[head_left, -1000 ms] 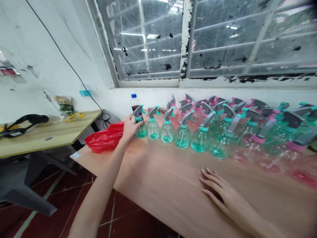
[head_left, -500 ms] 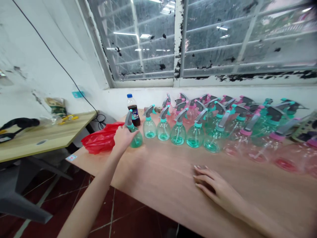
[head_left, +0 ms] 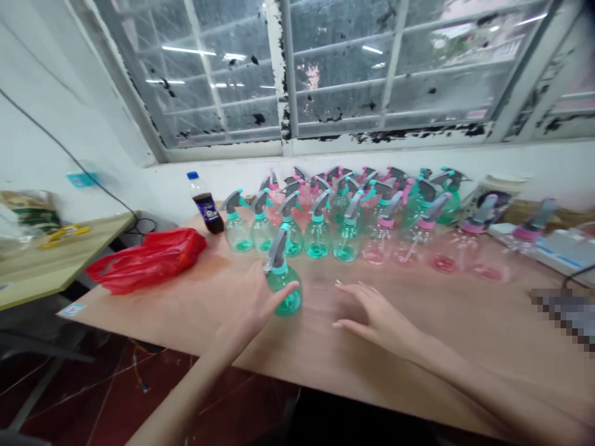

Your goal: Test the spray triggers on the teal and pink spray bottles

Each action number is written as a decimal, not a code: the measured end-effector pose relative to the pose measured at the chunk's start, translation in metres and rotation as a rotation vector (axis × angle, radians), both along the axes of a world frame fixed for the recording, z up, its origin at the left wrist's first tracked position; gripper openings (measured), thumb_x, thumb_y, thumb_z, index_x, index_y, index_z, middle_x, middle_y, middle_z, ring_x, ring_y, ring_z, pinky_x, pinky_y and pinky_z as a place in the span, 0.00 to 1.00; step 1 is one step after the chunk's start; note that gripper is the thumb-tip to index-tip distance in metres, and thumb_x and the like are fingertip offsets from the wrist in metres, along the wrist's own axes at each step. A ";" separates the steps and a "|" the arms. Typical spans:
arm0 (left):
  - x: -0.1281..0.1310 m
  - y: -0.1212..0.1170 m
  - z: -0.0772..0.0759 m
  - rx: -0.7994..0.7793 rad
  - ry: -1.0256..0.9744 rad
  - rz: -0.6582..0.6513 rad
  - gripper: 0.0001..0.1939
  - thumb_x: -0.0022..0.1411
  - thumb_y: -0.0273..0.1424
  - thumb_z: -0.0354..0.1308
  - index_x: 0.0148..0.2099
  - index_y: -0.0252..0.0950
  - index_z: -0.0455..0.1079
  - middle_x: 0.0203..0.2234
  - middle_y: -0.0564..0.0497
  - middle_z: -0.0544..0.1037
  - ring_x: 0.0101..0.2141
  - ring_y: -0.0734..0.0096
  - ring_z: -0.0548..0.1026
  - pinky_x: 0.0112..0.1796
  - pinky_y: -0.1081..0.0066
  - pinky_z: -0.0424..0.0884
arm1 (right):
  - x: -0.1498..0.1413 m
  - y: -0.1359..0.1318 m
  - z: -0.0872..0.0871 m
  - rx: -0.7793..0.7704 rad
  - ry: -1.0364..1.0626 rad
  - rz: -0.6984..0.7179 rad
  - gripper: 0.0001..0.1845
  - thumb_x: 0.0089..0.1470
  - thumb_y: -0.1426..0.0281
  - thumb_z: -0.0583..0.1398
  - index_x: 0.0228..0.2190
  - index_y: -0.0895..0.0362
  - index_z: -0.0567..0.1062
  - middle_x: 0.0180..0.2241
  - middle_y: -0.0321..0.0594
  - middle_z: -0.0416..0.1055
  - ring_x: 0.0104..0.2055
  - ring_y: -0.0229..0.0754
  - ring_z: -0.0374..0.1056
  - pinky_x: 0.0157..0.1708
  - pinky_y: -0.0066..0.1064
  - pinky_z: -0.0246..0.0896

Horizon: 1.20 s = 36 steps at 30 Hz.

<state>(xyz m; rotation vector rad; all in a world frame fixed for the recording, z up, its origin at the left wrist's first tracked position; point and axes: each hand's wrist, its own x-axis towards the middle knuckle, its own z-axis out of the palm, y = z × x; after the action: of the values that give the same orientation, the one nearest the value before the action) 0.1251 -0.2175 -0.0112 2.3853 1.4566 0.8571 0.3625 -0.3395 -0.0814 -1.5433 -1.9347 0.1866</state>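
Where clock directions are read from the held green spray bottle [head_left: 289, 296], a crumpled red bag [head_left: 149, 257] lies at nine o'clock and a dark drink bottle [head_left: 207, 207] with a blue cap stands at ten. The left hand [head_left: 253, 300] is closed around the spray bottle, thumb across its front. The vessel is translucent and round-bellied, with a turquoise collar and a grey trigger head. From eleven to one o'clock stand green spray bottles [head_left: 317, 238] of similar form; pink-collared ones [head_left: 444, 248] continue past two. The right hand [head_left: 372, 310], at three o'clock, is open, thumb and fingers apart, near the held bottle.

The left fingers are blurred and partly hidden behind the held bottle; whether its base touches the table [head_left: 320, 365] cannot be told. Front-row bottles overlap those behind. Far out at three o'clock, a pixelated object [head_left: 567, 313] is cut off by the frame.

The table's left corner, bearing a small label [head_left: 72, 310], lies beyond the bag; its front edge crosses below at six o'clock. Bare tabletop extends rightward beyond the right hand.
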 end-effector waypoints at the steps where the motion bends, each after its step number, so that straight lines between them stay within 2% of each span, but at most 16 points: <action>1: 0.015 -0.007 0.000 -0.020 0.041 -0.030 0.26 0.53 0.52 0.62 0.43 0.37 0.67 0.37 0.42 0.77 0.40 0.46 0.77 0.40 0.53 0.72 | 0.006 -0.004 0.001 -0.008 0.010 -0.011 0.32 0.57 0.57 0.61 0.59 0.51 0.61 0.58 0.49 0.68 0.61 0.55 0.62 0.61 0.58 0.52; 4: 0.058 -0.028 0.003 -0.055 0.097 -0.165 0.26 0.55 0.53 0.60 0.46 0.39 0.66 0.42 0.43 0.76 0.44 0.46 0.76 0.40 0.55 0.72 | 0.027 -0.013 0.003 -0.035 0.069 -0.045 0.40 0.53 0.52 0.63 0.62 0.52 0.58 0.59 0.52 0.66 0.61 0.59 0.61 0.59 0.60 0.54; 9: 0.115 -0.052 0.007 -0.069 0.162 -0.330 0.27 0.56 0.52 0.60 0.47 0.37 0.65 0.41 0.43 0.76 0.42 0.47 0.77 0.38 0.58 0.73 | 0.055 -0.023 0.007 -0.042 0.234 -0.094 0.50 0.46 0.49 0.67 0.64 0.53 0.55 0.61 0.56 0.61 0.62 0.61 0.59 0.57 0.58 0.57; 12: 0.138 -0.056 0.008 -0.072 0.151 -0.413 0.26 0.57 0.51 0.60 0.50 0.39 0.66 0.44 0.44 0.76 0.42 0.49 0.76 0.38 0.58 0.72 | 0.064 -0.027 0.012 -0.039 0.325 -0.081 0.51 0.43 0.51 0.69 0.62 0.54 0.56 0.61 0.54 0.62 0.62 0.58 0.59 0.58 0.54 0.58; 16: 0.160 -0.047 0.012 -0.143 0.081 -0.506 0.23 0.58 0.51 0.56 0.49 0.42 0.69 0.42 0.46 0.76 0.42 0.52 0.76 0.41 0.58 0.72 | 0.075 -0.028 0.014 -0.043 0.392 -0.062 0.50 0.41 0.53 0.71 0.60 0.56 0.58 0.59 0.53 0.65 0.60 0.56 0.63 0.56 0.51 0.61; 19: 0.176 -0.034 0.013 -0.257 -0.068 -0.596 0.26 0.56 0.49 0.59 0.53 0.42 0.67 0.44 0.47 0.76 0.44 0.56 0.75 0.44 0.59 0.72 | 0.084 -0.024 0.013 -0.023 0.390 -0.053 0.52 0.40 0.53 0.71 0.60 0.56 0.57 0.59 0.54 0.64 0.60 0.57 0.62 0.56 0.51 0.61; 23: 0.194 -0.025 0.008 -0.340 -0.251 -0.663 0.32 0.53 0.44 0.63 0.59 0.45 0.63 0.43 0.49 0.78 0.40 0.59 0.77 0.40 0.61 0.75 | 0.089 -0.015 0.011 0.005 0.350 -0.019 0.51 0.40 0.51 0.71 0.60 0.55 0.58 0.59 0.53 0.64 0.61 0.56 0.61 0.56 0.49 0.61; 27: 0.204 -0.023 0.003 -0.355 -0.355 -0.645 0.19 0.54 0.40 0.60 0.49 0.43 0.71 0.39 0.50 0.80 0.39 0.59 0.79 0.39 0.62 0.76 | 0.092 -0.004 0.013 0.047 0.339 0.024 0.53 0.39 0.50 0.70 0.60 0.56 0.56 0.59 0.53 0.63 0.62 0.55 0.59 0.58 0.47 0.59; 30: 0.204 -0.020 0.004 -0.323 -0.371 -0.604 0.14 0.53 0.37 0.58 0.43 0.42 0.71 0.35 0.50 0.80 0.39 0.58 0.79 0.37 0.62 0.77 | 0.103 0.000 0.012 0.003 0.273 0.061 0.53 0.39 0.49 0.70 0.61 0.56 0.57 0.60 0.53 0.63 0.61 0.56 0.61 0.57 0.48 0.60; 32: 0.201 -0.017 0.007 -0.330 -0.367 -0.624 0.16 0.52 0.35 0.56 0.45 0.41 0.71 0.36 0.50 0.80 0.40 0.58 0.80 0.38 0.62 0.78 | 0.115 -0.003 0.008 -0.057 0.208 0.064 0.50 0.41 0.48 0.69 0.60 0.56 0.60 0.59 0.53 0.64 0.60 0.56 0.63 0.57 0.49 0.60; 34: 0.198 -0.013 0.009 -0.333 -0.378 -0.658 0.21 0.52 0.33 0.54 0.49 0.40 0.69 0.42 0.48 0.79 0.43 0.58 0.79 0.42 0.63 0.77 | 0.130 -0.008 0.002 -0.080 0.131 0.013 0.46 0.44 0.47 0.67 0.58 0.56 0.63 0.59 0.53 0.66 0.60 0.56 0.63 0.57 0.50 0.60; 36: 0.195 -0.008 0.011 -0.314 -0.386 -0.678 0.24 0.52 0.31 0.54 0.53 0.41 0.68 0.47 0.48 0.78 0.44 0.59 0.79 0.43 0.63 0.76 | 0.145 -0.014 -0.005 -0.081 0.062 -0.062 0.36 0.51 0.50 0.64 0.56 0.54 0.66 0.58 0.50 0.67 0.60 0.54 0.64 0.58 0.50 0.60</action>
<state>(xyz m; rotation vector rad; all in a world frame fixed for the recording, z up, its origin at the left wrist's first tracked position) 0.3198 -0.2254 -0.0005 2.0940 0.5263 0.7720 0.5072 -0.3538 -0.0866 -1.6289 -1.8485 0.2864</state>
